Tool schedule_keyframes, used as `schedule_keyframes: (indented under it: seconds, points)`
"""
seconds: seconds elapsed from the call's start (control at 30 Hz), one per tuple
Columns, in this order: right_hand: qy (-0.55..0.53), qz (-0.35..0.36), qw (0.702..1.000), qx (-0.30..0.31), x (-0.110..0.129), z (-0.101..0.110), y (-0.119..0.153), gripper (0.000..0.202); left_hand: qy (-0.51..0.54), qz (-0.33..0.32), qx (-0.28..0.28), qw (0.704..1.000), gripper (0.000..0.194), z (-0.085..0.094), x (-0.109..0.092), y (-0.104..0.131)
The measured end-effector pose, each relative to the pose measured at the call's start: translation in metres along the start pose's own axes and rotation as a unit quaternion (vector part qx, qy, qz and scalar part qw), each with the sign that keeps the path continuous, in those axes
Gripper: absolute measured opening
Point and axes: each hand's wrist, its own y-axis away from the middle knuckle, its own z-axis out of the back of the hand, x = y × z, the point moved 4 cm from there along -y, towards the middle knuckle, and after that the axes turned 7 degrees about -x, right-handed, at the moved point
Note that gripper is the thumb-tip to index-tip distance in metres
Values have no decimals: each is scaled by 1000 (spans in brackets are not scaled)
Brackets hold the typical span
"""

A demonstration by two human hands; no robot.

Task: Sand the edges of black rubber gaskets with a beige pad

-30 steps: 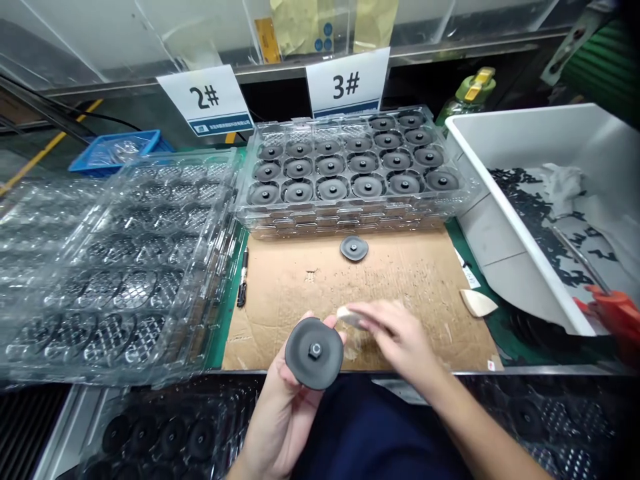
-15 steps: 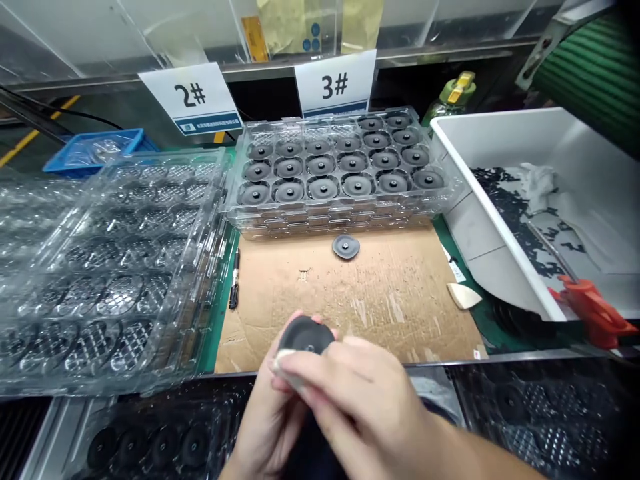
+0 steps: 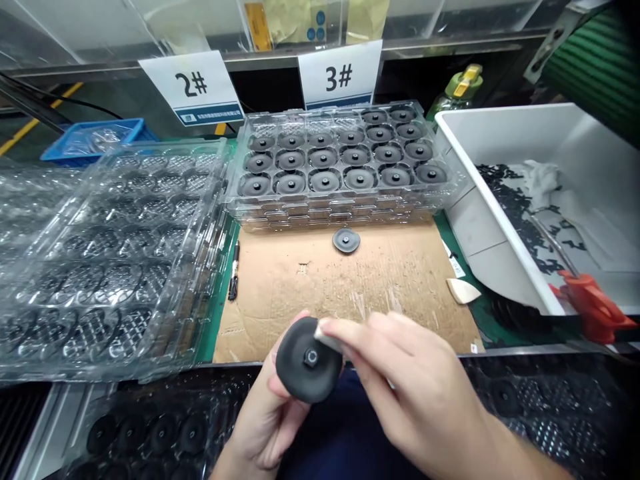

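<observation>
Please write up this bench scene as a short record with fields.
left hand: holds a black disc by its edge
right hand: presses a small white piece to the disc's rim
cardboard sheet: one loose disc lies on it
tray by sign 3#: clear tray, mostly filled with discs
right side: white bin with black scraps

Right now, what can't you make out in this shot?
- Pale piece in the right hand: mostly covered by the fingers, head view.
- Black disc in the left hand: back face hidden.
- Small print on the 2# sign: too small.
- Green bottle: body behind the white bin.
</observation>
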Motion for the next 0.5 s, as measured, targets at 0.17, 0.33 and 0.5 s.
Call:
schedule_keyframes:
  seconds: [0.17,0.33,0.5]
  points:
    - [-149,115,982,22,-12,-10,-21,25,-6,42,-2,999,41,-6,3,3]
    - [-104,-126,986,-27,-74,-35,11,32,23,57,45,997,46,-1,-3,9]
    - [-60,-130,989,48,-99,-67,60,28,21,63,52,996,43,2,-1,6]
